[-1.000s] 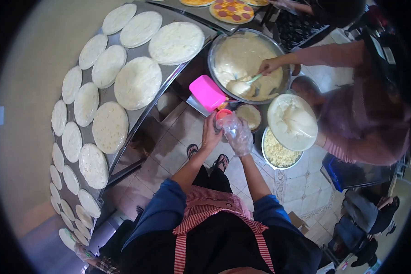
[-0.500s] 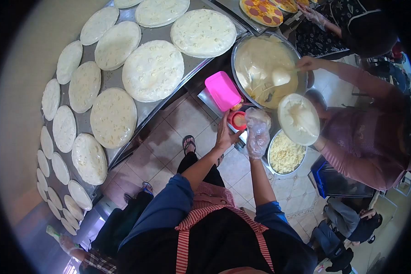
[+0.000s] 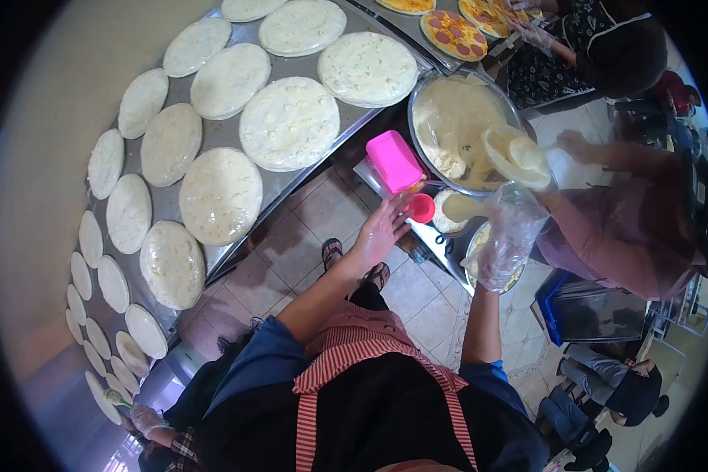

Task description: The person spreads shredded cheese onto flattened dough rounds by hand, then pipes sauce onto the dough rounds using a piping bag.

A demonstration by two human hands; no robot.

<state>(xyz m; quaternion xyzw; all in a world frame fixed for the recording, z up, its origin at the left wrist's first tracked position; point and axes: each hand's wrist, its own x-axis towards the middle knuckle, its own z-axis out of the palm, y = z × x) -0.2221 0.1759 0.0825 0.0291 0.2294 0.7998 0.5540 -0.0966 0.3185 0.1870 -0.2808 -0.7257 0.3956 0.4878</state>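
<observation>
My left hand (image 3: pixel 381 228) is bare, palm up with fingers spread, beside a small red cup (image 3: pixel 421 208). My right hand (image 3: pixel 513 236), in a clear plastic glove, is over a bowl of crumbly pale filling (image 3: pixel 518 277); its fingers are blurred and their grip is unclear. A pale flat tool or piece (image 3: pixel 462 208) juts leftward from it over a small round container (image 3: pixel 445 223). Just above this hand, a co-worker tilts a plate of creamy batter (image 3: pixel 519 157) at the edge of a large batter basin (image 3: pixel 456 118). A pink tray (image 3: pixel 393 160) lies left of the basin.
Round flatbreads (image 3: pixel 289 123) cover a metal table (image 3: pixel 315 149) at the left. Pizzas (image 3: pixel 454 35) and another person's gloved hands (image 3: pixel 533 33) are at the top. A blue crate (image 3: pixel 554 307) stands at the right. A gloved hand (image 3: pixel 145 421) shows at the lower left.
My left hand has opened away from the red cup. My right hand has moved right, from the cup to the filling bowl. The co-worker's plate has moved up to the basin.
</observation>
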